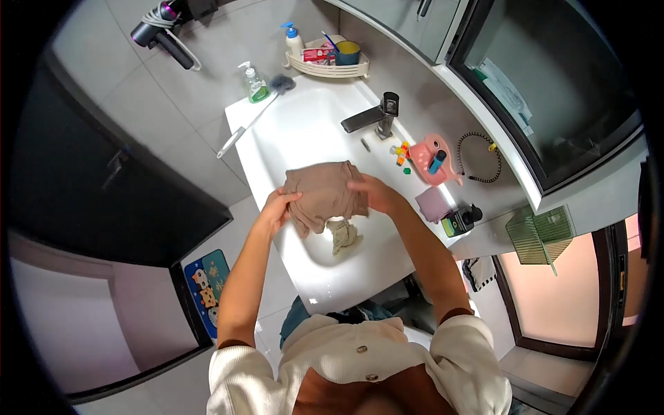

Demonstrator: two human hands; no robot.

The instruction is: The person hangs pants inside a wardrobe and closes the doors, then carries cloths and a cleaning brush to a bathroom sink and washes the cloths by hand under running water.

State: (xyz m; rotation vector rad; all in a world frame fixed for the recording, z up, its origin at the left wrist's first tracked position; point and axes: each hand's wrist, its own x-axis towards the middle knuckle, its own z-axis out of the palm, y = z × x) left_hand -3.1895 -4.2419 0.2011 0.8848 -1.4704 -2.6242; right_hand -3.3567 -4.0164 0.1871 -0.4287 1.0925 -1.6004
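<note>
A brown, wrinkled garment (324,190), shaped like underpants or small shorts, is spread out between my two hands above the white sink (304,142). On its left edge my left hand (278,207) is closed, with the thumb on top of the fabric. My right hand (375,193) grips the opposite edge, its fingers partly hidden by the cloth. Below the garment a crumpled, pale greenish cloth (343,236) lies in the basin, partly covered. Beyond my hands, the dark faucet (377,116) points over the basin.
A long-handled brush (249,121) and a green soap bottle (256,84) stand at the left rim. A corner rack (325,69) holds toiletries. Along the right side are a pink holder (429,155), small colourful pieces (401,152), a folded mauve cloth (434,205) and a dark pump bottle (462,220).
</note>
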